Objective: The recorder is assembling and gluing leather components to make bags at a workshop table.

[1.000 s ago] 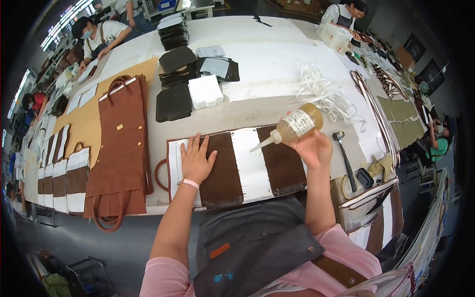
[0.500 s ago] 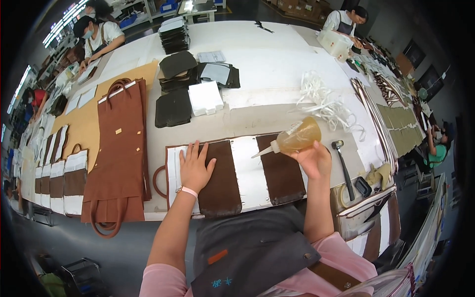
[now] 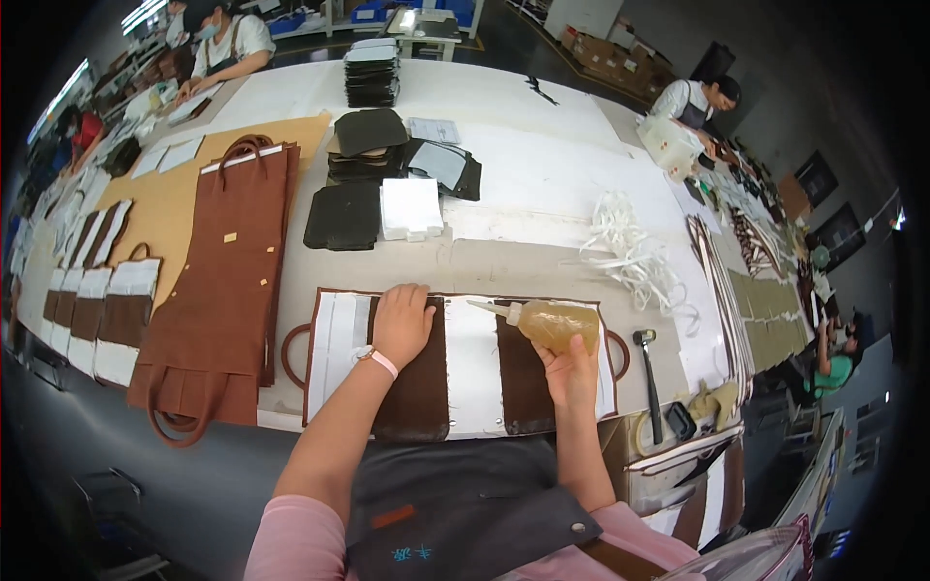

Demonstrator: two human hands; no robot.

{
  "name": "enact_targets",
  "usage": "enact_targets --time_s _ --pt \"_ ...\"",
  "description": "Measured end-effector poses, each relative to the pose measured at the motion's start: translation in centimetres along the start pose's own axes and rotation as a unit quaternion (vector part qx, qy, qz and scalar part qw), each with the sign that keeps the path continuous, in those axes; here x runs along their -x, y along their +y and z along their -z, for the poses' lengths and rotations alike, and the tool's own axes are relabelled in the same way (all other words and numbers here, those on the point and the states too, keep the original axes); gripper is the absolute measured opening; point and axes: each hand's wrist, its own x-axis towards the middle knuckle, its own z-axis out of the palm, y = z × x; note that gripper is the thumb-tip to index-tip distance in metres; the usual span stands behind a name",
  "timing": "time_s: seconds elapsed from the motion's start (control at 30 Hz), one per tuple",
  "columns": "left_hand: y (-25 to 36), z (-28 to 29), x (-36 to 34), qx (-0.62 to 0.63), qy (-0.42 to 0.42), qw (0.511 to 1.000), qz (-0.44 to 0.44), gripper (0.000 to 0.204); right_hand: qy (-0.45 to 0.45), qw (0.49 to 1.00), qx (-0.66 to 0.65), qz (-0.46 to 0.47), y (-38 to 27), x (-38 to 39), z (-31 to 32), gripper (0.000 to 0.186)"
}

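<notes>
My left hand [image 3: 402, 324] rests on a brown and white bag panel [image 3: 475, 373], at the far edge of its left dark brown strip. The fingers are bent and lie close together at that edge, and the thumb sits a little apart. A squeeze bottle [image 3: 557, 326] of amber liquid is gripped in my right hand [image 3: 572, 373], from below and behind. The bottle lies nearly level above the right dark strip. Its thin pale nozzle points left, over the far end of the white middle strip. Brown loop handles [image 3: 296, 354] stick out at the panel's two sides.
Tall brown bag pieces [image 3: 237, 261] lie at left, beside smaller brown-and-white panels [image 3: 126, 310]. Black pieces [image 3: 344, 215] and white cards [image 3: 411, 208] are stacked ahead. White strips [image 3: 635, 257] and a hammer [image 3: 649, 382] lie at right. Other people work around the table.
The bottle has come down and left, turning from a downward slant to nearly level. My left hand has slid toward the panel's far edge, its fingers less spread. The whole view has shifted slightly.
</notes>
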Motion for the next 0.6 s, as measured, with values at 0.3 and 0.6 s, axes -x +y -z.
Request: enact_targets --time_s 0.3,0.6 --pt "-0.4 -1.1 0.1 0.017 0.027 0.998 -0.057 0.031 -0.052 0.859 0.484 0.157 2.8 -0.9 -0.1 0.081" --pt "-0.1 -1.1 0.0 0.049 0.034 0.997 -0.052 0.031 -0.081 0.852 0.489 0.172 4.9 -0.4 -0.2 0.075"
